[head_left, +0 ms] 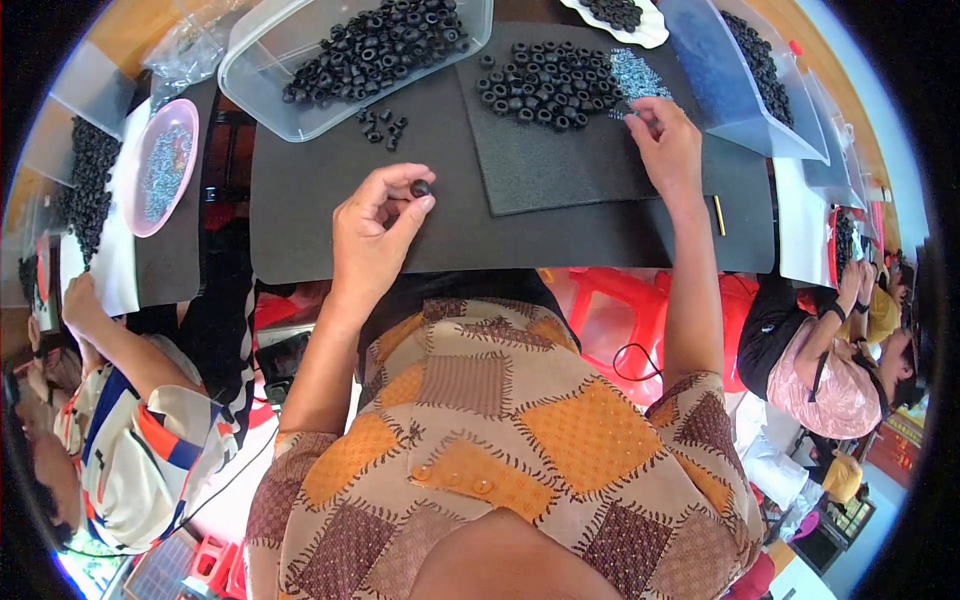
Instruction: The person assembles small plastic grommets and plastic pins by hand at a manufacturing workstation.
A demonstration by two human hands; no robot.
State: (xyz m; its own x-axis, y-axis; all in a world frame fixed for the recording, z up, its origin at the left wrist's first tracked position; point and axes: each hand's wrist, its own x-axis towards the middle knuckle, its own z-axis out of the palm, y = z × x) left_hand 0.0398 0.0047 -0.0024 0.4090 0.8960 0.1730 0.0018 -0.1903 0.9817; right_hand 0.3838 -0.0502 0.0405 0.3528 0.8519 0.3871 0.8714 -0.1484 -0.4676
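Note:
My left hand (368, 232) is raised over the dark table, thumb and fingers pinching a small round black plastic cap (420, 188). Farther right, my right hand (668, 148) has its thumb and forefinger together at the near edge of a heap of tiny silvery metal pieces (636, 72). Whatever sits between those fingertips is too small to name. Beside that heap lies a pile of black hollow caps (548, 88), both on a dark grey mat (560, 178). A few loose small black pieces (382, 130) lie to the left of the mat.
A clear plastic bin (262, 100) of black caps stands at the far left. Another clear bin (770, 140) and a white dish (655, 32) are at the far right. A thin yellow stick (719, 215) lies near the table's right edge. People work at tables on both sides.

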